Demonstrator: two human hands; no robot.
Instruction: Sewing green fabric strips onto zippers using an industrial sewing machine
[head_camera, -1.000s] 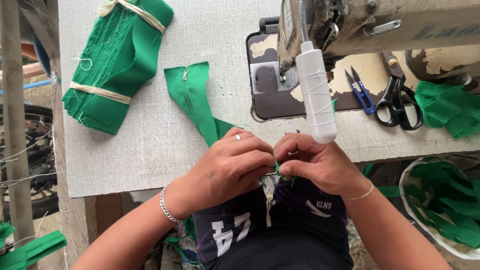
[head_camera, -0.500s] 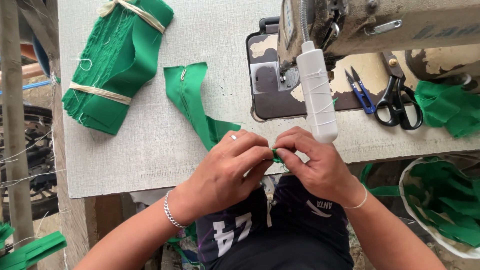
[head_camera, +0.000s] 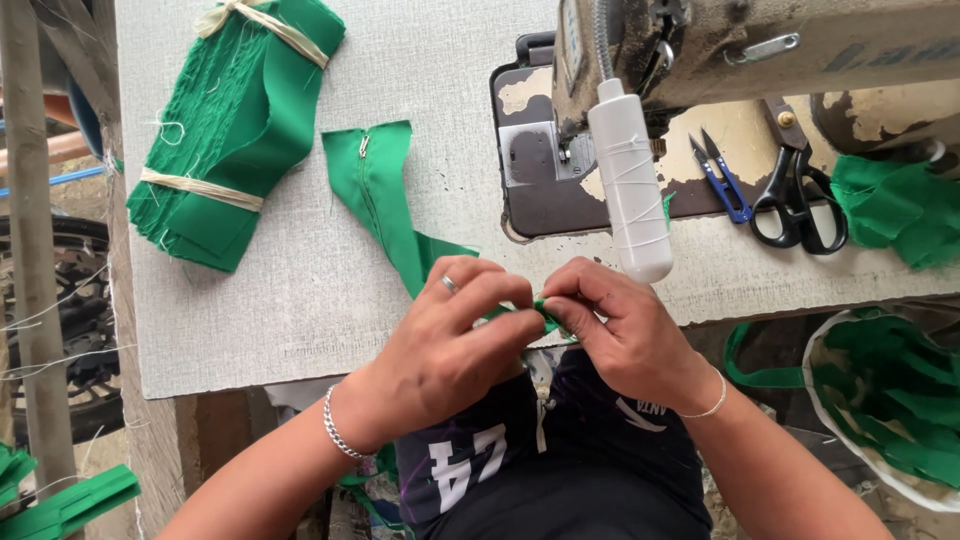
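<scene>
Two bare hands meet at the near edge of the bench (head_camera: 300, 300), both closed on the lower end of a green fabric strip (head_camera: 385, 205) with a zipper sewn along it. The left hand (head_camera: 450, 345), wearing a ring and a silver bracelet at the wrist, has its fingers (head_camera: 490, 295) curled tight over the cloth; the right hand (head_camera: 625, 335), with a thin bangle at the wrist, pinches the same end between thumb and forefinger, fingers (head_camera: 570, 300) drawn fully together. Only a small fold of green shows between the two grips. From there the strip runs up and to the left across the grey textured bench top, lying flat, its far end near a tied bundle of green pieces (head_camera: 235, 120). That bundle rests at the left side of the bench, bound by two pale bands. A sewing machine (head_camera: 720, 50) stands at the upper right, with a white lamp tube (head_camera: 630, 180) hanging down just above the right hand. Blue thread snips (head_camera: 720, 175) and black scissors (head_camera: 800, 190) lie on the machine bed, side by side. Loose green cloth (head_camera: 895, 205) sits at the far right of the bench, and a white sack (head_camera: 880, 390) holding more green pieces stands below the bench edge on the right.
</scene>
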